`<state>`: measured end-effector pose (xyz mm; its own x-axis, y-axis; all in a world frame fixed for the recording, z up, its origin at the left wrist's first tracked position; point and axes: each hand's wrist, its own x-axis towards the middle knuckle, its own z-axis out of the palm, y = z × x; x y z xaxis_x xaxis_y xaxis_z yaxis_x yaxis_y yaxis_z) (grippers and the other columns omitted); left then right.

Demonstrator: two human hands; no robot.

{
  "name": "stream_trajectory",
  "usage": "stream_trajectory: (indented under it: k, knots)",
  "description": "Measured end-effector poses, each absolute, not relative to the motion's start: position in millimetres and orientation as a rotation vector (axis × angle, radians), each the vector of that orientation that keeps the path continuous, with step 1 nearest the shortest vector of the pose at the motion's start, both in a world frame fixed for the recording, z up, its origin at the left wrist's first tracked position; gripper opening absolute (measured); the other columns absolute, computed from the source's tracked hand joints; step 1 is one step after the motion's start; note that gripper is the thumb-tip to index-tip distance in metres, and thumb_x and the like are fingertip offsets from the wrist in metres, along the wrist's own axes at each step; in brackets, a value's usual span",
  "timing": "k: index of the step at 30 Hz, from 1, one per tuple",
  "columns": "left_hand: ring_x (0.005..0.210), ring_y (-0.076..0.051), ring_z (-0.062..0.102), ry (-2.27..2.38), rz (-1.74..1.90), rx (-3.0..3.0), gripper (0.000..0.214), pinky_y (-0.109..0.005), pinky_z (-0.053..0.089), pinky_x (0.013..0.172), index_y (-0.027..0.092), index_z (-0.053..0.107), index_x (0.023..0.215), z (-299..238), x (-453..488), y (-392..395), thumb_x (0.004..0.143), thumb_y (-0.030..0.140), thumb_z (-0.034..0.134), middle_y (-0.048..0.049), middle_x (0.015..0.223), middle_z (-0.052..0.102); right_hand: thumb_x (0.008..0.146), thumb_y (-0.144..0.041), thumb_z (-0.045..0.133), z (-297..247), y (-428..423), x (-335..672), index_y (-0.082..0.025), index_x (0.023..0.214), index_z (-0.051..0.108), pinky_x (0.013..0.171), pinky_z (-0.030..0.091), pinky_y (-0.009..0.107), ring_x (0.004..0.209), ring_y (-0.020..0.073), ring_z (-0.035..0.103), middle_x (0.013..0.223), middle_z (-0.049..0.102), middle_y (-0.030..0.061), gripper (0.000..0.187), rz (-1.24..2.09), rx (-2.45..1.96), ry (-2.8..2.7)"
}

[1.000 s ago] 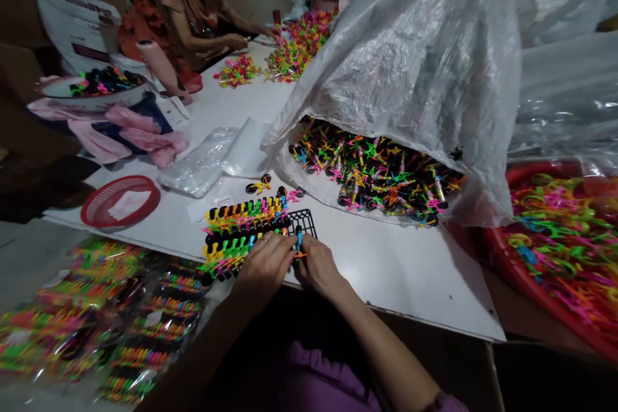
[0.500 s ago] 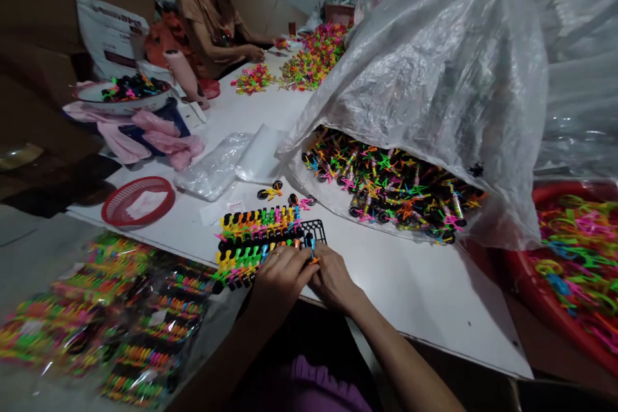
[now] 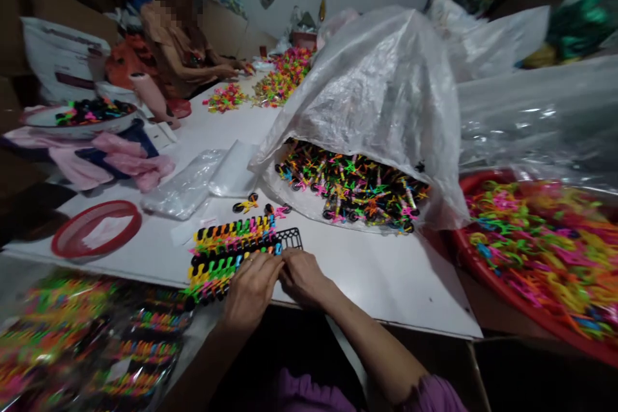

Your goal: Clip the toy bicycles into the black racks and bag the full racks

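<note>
On the white table in front of me lies a black plastic rack [image 3: 290,237], its left part filled with rows of small coloured toy bikes [image 3: 215,267]. My left hand [image 3: 253,286] is closed at the front row, fingertips pressed on a toy bike that they mostly hide; a blue bit [image 3: 279,249] shows above them. From the right, my right hand [image 3: 304,277] curls round the rack's near right end, its fingertips meeting the left ones. Just behind the rack lie a loose yellow toy bike [image 3: 247,204] and a pink one [image 3: 279,211].
A big clear plastic bag [image 3: 367,90] spills many toy bikes [image 3: 347,190]. At right stands a red tub [image 3: 463,244] of coloured parts. Left are a red basket [image 3: 58,239], flat clear bags [image 3: 186,183] and packed sets [image 3: 72,335] below. A person [image 3: 178,55] sits at the far left.
My view has swung right and up, showing more of the red tub. The orange and blue toy bike between my hands has gone lower into the rack and is now mostly hidden.
</note>
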<state>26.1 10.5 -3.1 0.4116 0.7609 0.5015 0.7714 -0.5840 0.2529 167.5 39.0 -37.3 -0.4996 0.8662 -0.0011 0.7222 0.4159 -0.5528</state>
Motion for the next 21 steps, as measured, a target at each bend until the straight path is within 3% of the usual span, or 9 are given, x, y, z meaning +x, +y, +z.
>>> stream_trajectory:
  k: [5,10,14,17,21]
  knots:
    - [0.092,-0.021,0.055,-1.270,-0.962,-2.583,0.017,-0.037,0.041,0.082,0.015,0.058,0.100,17.7,13.9,22.4,0.089,0.020,0.046,-0.0066,0.094,0.063,0.085,-0.023,0.045,-22.0,67.7,218.9,-0.017,0.089,0.062,0.063,0.039,0.019,0.072,0.0118,0.058,0.082,0.066,0.0018,0.019,0.961,-1.436,-2.096]
    - [0.086,-0.023,0.056,-1.624,-0.618,-2.573,0.023,-0.037,0.044,0.076,0.016,0.061,0.098,30.4,-12.5,67.5,0.085,0.032,0.051,-0.0078,0.093,0.060,0.086,-0.041,0.046,0.4,112.5,270.6,-0.015,0.087,0.065,0.065,0.039,0.025,0.079,0.0200,0.061,0.083,0.067,0.0113,0.032,0.391,-2.209,-1.792]
    - [0.081,-0.018,0.056,-1.744,-0.562,-2.738,0.025,-0.031,0.044,0.076,0.015,0.062,0.094,22.7,-18.1,82.4,0.090,0.031,0.043,-0.0059,0.087,0.058,0.083,-0.046,0.048,-5.3,135.7,266.4,-0.015,0.089,0.066,0.066,0.040,0.028,0.083,0.0234,0.062,0.089,0.066,0.0153,0.036,0.305,-2.446,-1.727]
    - [0.079,-0.017,0.055,-1.791,-0.612,-2.735,0.026,-0.029,0.043,0.074,0.016,0.063,0.090,19.4,-16.9,82.1,0.090,0.030,0.041,-0.0049,0.082,0.058,0.081,-0.046,0.049,-13.4,143.0,264.6,-0.015,0.084,0.066,0.062,0.039,0.027,0.079,0.0230,0.061,0.083,0.066,0.0137,0.036,0.310,-2.404,-1.698]
    - [0.076,-0.015,0.054,-1.785,-0.624,-2.790,0.026,-0.028,0.042,0.071,0.017,0.063,0.088,19.6,-18.6,81.7,0.091,0.030,0.041,-0.0035,0.078,0.057,0.081,-0.042,0.044,-17.3,133.4,266.3,-0.015,0.071,0.062,0.054,0.035,0.023,0.060,0.0157,0.055,0.064,0.061,0.0048,0.034,0.634,-2.006,-1.717]
